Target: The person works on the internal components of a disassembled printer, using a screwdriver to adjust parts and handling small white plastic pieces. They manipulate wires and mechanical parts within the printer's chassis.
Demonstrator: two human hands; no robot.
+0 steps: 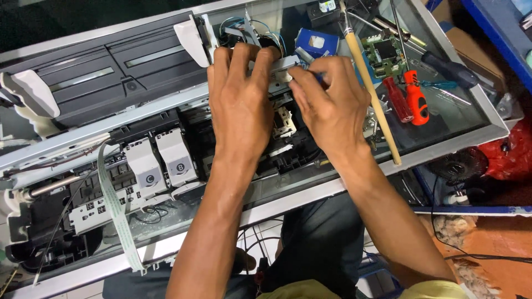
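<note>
From the head view, the left hand is lying over the far middle of the opened printer, fingers curling onto a small grey metal part. The right hand is pinching that part's other end with narrowed fingers. Two ink cartridges are sitting toward the printer's left end. A red-handled screwdriver and wooden stick are lying on the glass panel near its right edge.

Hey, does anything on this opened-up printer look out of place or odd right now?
Yes. A white flat ribbon cable hangs loose over the printer's front edge, its lower end unplugged. A bare green circuit board lies loose on the glass among screwdrivers. Both hands, left and right, grip a grey part inside.
</note>
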